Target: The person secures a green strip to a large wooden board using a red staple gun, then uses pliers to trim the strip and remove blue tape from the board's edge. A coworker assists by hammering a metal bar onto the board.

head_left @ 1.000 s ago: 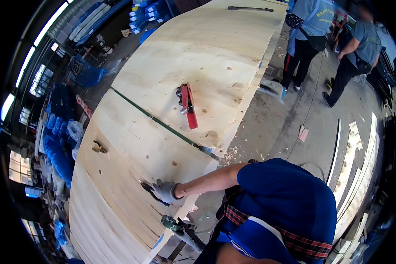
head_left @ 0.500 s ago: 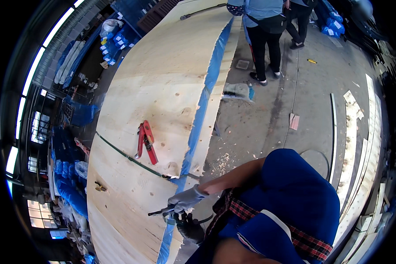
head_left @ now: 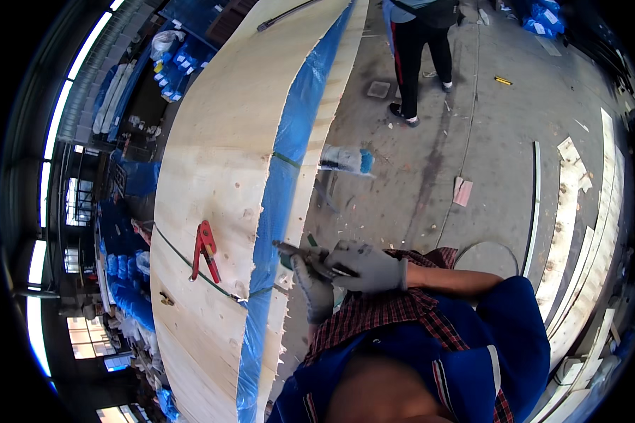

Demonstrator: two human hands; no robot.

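Observation:
Above the near right edge of the plywood, my gloved hands are close together. My right hand [head_left: 368,265] is closed around a dark, long-nosed metal hand tool [head_left: 309,258] that looks like pliers. Under and against the tool, my left hand [head_left: 314,290] has its fingers bent closed; what lies inside them is hidden. Bits of green strap [head_left: 286,261] show beside its fingertips. On the plywood sheets [head_left: 212,151] lies a red-handled strapping tool [head_left: 204,252], next to a green strap [head_left: 183,255] running across the wood. Blue plastic film [head_left: 289,144] shows along the split edge.
A small brass-coloured piece [head_left: 166,299] lies on the plywood, and a long dark bar [head_left: 282,15] rests at its far end. Another person [head_left: 420,60] stands on the concrete floor beyond. Long timber boards [head_left: 568,211] lie on the right. Blue wrapped bundles [head_left: 176,70] are at far left.
My hands have moved up and right, away from the blue film, and the tool has come with them. The view has shifted, so one of two people beyond has left it.

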